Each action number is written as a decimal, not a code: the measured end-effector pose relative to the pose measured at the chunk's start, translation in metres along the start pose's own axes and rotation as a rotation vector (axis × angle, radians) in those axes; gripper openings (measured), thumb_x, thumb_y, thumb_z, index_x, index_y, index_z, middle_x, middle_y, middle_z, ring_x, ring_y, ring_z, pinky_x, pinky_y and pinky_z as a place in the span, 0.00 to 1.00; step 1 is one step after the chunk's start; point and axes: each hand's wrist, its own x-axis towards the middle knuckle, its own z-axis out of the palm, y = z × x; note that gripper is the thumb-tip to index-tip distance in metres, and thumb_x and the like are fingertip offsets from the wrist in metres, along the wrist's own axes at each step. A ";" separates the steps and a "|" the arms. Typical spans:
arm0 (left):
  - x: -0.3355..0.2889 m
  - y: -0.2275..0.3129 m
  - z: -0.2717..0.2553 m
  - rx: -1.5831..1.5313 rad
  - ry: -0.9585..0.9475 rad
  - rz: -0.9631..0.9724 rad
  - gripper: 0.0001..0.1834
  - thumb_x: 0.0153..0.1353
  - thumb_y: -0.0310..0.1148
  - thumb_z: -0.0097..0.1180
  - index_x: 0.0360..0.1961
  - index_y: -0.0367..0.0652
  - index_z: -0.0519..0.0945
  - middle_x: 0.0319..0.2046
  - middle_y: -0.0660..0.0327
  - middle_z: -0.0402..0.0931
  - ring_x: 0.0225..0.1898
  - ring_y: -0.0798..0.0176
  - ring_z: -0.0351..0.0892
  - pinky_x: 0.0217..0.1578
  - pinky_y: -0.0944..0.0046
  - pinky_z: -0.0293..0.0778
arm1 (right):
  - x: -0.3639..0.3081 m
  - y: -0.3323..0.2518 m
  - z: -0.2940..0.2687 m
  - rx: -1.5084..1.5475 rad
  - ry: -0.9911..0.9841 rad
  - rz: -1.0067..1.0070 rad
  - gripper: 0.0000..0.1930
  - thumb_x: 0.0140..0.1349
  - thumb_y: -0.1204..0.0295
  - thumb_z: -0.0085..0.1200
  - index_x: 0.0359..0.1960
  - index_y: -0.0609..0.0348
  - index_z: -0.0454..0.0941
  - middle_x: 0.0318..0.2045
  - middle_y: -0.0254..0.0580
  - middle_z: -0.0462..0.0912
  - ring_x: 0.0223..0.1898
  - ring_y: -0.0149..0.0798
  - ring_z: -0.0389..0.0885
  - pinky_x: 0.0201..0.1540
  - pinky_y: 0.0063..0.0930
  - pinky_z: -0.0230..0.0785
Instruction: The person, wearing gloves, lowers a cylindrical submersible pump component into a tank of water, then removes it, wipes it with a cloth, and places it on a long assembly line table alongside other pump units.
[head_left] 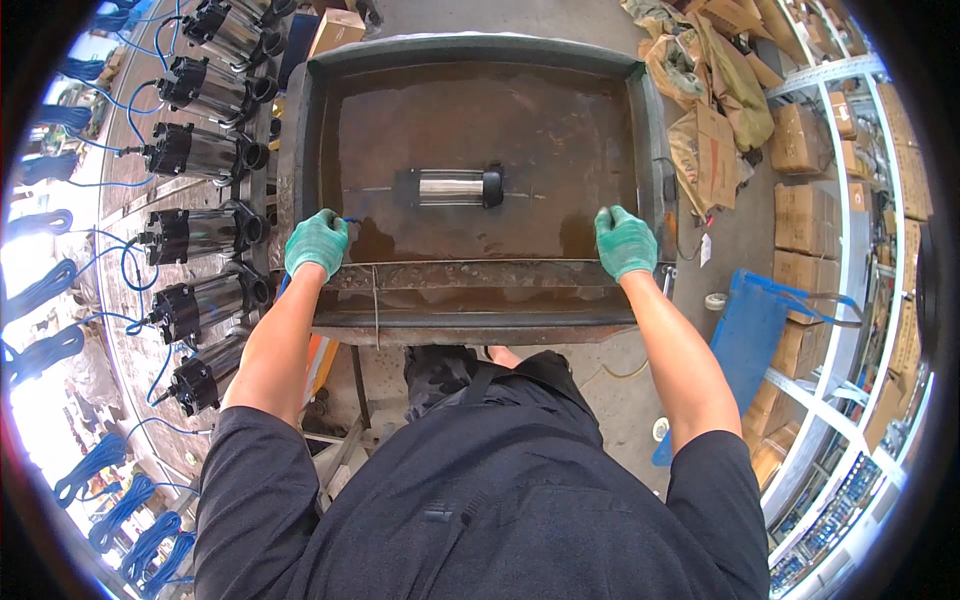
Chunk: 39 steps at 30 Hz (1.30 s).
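Note:
A metal tank [480, 45] of brownish water stands in front of me. In its middle lies a cylindrical pump [450, 187] with a shiny steel body and black ends, on its side. Thin rod-like pieces stick out at both its ends. My left hand [318, 243], in a green glove, is closed at the tank's left near corner; a bit of blue cable [349, 220] shows at its fingertips. My right hand [627, 243], gloved alike, is curled closed over the right near side. What its fingers hold, if anything, is hidden. Both hands are apart from the pump.
Several similar pumps [195, 150] with blue cables stand in a row on a wooden bench [120, 215] at left. Cardboard boxes [805, 220] fill a metal rack [825, 130] at right. A blue panel [740, 340] leans near it. A flat bar [480, 275] crosses the tank's near side.

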 end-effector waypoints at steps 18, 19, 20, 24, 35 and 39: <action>0.001 0.002 0.000 0.045 -0.020 -0.034 0.18 0.67 0.48 0.52 0.50 0.54 0.84 0.46 0.50 0.84 0.49 0.41 0.83 0.51 0.47 0.77 | 0.003 0.001 0.002 0.020 0.024 -0.024 0.20 0.72 0.53 0.43 0.38 0.54 0.82 0.37 0.55 0.86 0.41 0.62 0.83 0.45 0.55 0.75; 0.001 0.001 0.001 0.041 -0.020 -0.034 0.18 0.67 0.48 0.52 0.50 0.54 0.84 0.46 0.50 0.85 0.49 0.41 0.83 0.51 0.47 0.77 | 0.003 0.001 0.001 0.018 0.020 -0.021 0.20 0.72 0.53 0.44 0.38 0.54 0.82 0.38 0.55 0.86 0.41 0.62 0.83 0.45 0.55 0.75; 0.001 0.002 0.000 0.037 -0.021 -0.033 0.18 0.67 0.48 0.52 0.49 0.54 0.84 0.45 0.50 0.85 0.49 0.41 0.83 0.51 0.47 0.77 | 0.003 0.001 0.002 0.017 0.017 -0.016 0.20 0.72 0.53 0.44 0.38 0.54 0.82 0.38 0.55 0.86 0.41 0.62 0.84 0.45 0.55 0.75; 0.001 -0.006 0.009 -0.003 0.114 0.064 0.16 0.66 0.44 0.52 0.49 0.53 0.84 0.47 0.51 0.84 0.49 0.43 0.82 0.51 0.48 0.77 | 0.002 0.003 0.001 0.030 0.022 -0.035 0.20 0.72 0.54 0.44 0.37 0.55 0.82 0.38 0.54 0.86 0.41 0.61 0.83 0.45 0.54 0.75; 0.011 0.102 0.037 -0.352 -0.149 0.486 0.16 0.61 0.32 0.63 0.49 0.39 0.78 0.44 0.49 0.83 0.43 0.52 0.84 0.47 0.57 0.77 | 0.003 0.008 0.005 0.086 0.029 -0.002 0.18 0.71 0.55 0.44 0.36 0.54 0.81 0.37 0.50 0.86 0.40 0.57 0.84 0.45 0.52 0.76; 0.047 0.158 0.091 -0.380 -0.303 0.424 0.20 0.65 0.35 0.62 0.54 0.36 0.75 0.42 0.53 0.83 0.38 0.58 0.84 0.38 0.59 0.79 | 0.002 0.006 0.002 0.114 0.080 -0.015 0.18 0.71 0.56 0.45 0.36 0.53 0.81 0.37 0.49 0.86 0.40 0.56 0.84 0.45 0.50 0.76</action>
